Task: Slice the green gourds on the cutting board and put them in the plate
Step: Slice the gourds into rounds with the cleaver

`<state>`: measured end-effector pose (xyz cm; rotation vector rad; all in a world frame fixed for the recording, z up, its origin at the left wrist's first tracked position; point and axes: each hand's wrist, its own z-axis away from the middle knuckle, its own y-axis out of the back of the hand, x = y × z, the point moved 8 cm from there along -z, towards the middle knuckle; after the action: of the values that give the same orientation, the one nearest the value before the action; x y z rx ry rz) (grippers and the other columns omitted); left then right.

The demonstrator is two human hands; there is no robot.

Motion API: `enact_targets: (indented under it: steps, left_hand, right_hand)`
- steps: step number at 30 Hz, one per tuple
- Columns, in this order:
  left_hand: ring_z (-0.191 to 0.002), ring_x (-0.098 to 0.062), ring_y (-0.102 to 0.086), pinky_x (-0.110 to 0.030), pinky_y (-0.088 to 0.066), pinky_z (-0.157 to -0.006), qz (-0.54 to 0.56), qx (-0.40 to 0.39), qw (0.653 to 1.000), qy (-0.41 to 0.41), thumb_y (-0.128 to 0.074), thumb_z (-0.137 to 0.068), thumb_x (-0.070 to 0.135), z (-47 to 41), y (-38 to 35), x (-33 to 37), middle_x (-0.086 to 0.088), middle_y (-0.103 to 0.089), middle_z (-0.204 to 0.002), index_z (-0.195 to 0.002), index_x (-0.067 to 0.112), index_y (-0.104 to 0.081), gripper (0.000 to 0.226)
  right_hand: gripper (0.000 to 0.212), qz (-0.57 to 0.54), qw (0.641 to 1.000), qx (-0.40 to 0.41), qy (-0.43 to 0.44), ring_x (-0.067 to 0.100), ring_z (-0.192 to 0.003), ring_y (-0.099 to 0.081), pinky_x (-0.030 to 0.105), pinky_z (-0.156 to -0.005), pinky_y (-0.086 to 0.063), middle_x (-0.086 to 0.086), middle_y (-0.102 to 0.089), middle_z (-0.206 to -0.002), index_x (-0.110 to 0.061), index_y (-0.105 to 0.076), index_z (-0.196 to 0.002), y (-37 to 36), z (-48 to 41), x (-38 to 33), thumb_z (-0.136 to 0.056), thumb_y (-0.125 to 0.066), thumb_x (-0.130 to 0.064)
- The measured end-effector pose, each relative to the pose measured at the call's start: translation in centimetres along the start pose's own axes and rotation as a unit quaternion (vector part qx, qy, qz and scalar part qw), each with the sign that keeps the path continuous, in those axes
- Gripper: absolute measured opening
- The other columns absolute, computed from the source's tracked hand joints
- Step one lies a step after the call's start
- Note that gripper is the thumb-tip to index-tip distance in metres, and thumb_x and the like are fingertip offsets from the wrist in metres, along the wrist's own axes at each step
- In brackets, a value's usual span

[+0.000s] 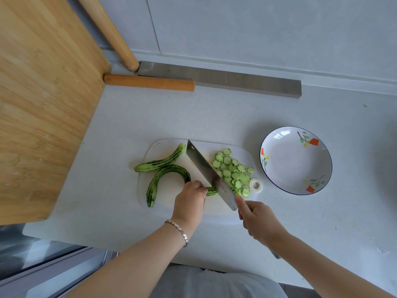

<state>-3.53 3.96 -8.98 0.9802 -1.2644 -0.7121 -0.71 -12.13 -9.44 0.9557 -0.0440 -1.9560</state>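
Left hand [190, 198] holds curved, dark-striped green gourd [169, 168] at cleaver [202, 168].

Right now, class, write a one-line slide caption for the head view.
Left hand steadies a curved green gourd while right hand slices it with a cleaver; slices pile on the cutting board.

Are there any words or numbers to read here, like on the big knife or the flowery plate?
Cleaver: a small dark stamp on the blade near the handle, too small and blurred to read.
Plate: only painted flowers, no words or numbers.
Tape roll: no writing shows.
Nothing else in view has readable text.
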Motion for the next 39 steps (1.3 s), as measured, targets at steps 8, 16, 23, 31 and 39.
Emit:
enact_targets:
  steps: [8, 16, 23, 31, 39]
  left_hand:
    - [-0.059, -0.019, -0.056, -0.017, -0.035, -0.032, -0.005, -0.011, 1.0, 0.014, -0.085, -0.045, -0.006, 0.1, -0.6, -0.4, 0.002, -0.06, -0.065, -0.059, 0.011, -0.069, 0.027]
    - [-0.062, -0.023, -0.059, -0.023, -0.045, -0.032, 0.03, 0.005, 0.999, 0.009, -0.083, -0.046, -0.015, 0.3, -0.5, -0.9, -0.002, -0.062, -0.068, -0.071, 0.006, -0.073, 0.034]
    - [-0.06, -0.021, -0.06, -0.02, -0.042, -0.032, 0.019, -0.004, 1.0, 0.008, -0.085, -0.04, -0.013, 0.1, -0.4, -0.6, 0.0, -0.061, -0.063, -0.066, 0.009, -0.073, 0.037]
    - [-0.059, -0.02, -0.057, -0.018, -0.04, -0.032, 0.015, -0.009, 1.0, 0.019, -0.085, -0.042, -0.01, 0.2, -0.7, -0.8, 0.003, -0.059, -0.063, -0.067, 0.013, -0.073, 0.037]
    - [-0.056, -0.02, -0.056, -0.024, -0.045, -0.034, 0.035, 0.009, 0.999, 0.032, -0.081, -0.048, -0.012, -0.1, -0.6, -1.3, 0.0, -0.061, -0.062, -0.058, 0.008, -0.067, 0.026]
  right_hand:
    - [0.052, 0.017, 1.0, 0.008, -0.012, 0.018, -0.057, -0.033, 0.029, -0.058, -0.029, 0.008, -0.038, -0.062, -0.011, -0.039, -0.067, -1.2, -0.9, 1.1, -0.091, -0.035, -0.057]
    - [0.053, -0.091, 0.995, 0.001, -0.041, 0.01, -0.036, -0.027, 0.02, -0.041, -0.025, -0.007, -0.034, -0.042, -0.012, -0.041, -0.061, -0.7, -0.6, 1.3, -0.091, -0.039, -0.056]
    - [0.052, -0.042, 0.999, 0.0, -0.008, 0.014, -0.043, -0.029, 0.025, -0.048, -0.028, 0.0, -0.036, -0.049, -0.012, -0.041, -0.064, -0.6, 0.0, 0.2, -0.091, -0.037, -0.056]
    - [0.051, 0.011, 1.0, 0.017, -0.005, 0.018, -0.058, -0.031, 0.029, -0.058, -0.027, 0.008, -0.036, -0.063, -0.011, -0.039, -0.067, -1.9, -0.7, 0.2, -0.092, -0.035, -0.056]
    - [0.053, -0.039, 0.999, 0.018, -0.02, 0.017, -0.05, -0.035, 0.027, -0.053, -0.032, 0.005, -0.042, -0.058, -0.011, -0.043, -0.066, -1.1, -0.6, 0.7, -0.092, -0.036, -0.056]
